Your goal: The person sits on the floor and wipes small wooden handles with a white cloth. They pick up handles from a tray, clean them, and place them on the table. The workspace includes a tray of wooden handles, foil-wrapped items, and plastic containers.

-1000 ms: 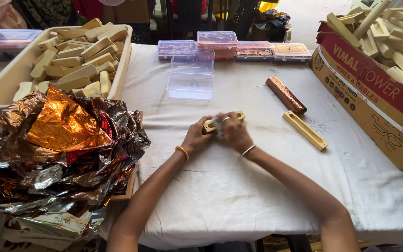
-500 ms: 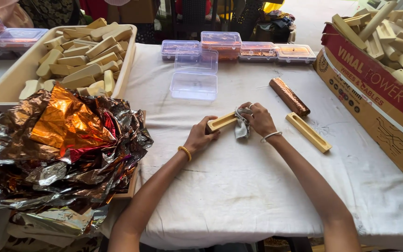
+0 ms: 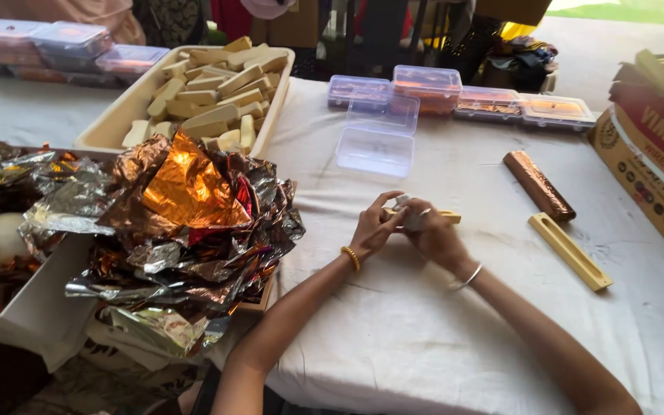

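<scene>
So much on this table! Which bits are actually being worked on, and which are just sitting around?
In hand:
left hand and right hand, together on a wooden stick
small grey cloth pressed against it

Lying about:
copper-wrapped stick
bare wooden holder
open clear box
tray of wooden sticks
heap of foil
cardboard box

A white-clothed tabletop (image 3: 424,338) carries a foil-wrapped stick (image 3: 538,185) beside a bare wooden holder (image 3: 569,250), an open clear plastic box (image 3: 378,137), a row of lidded boxes (image 3: 455,92), a cream tray of wooden pieces (image 3: 117,131) and a cardboard carton (image 3: 647,161).
</scene>
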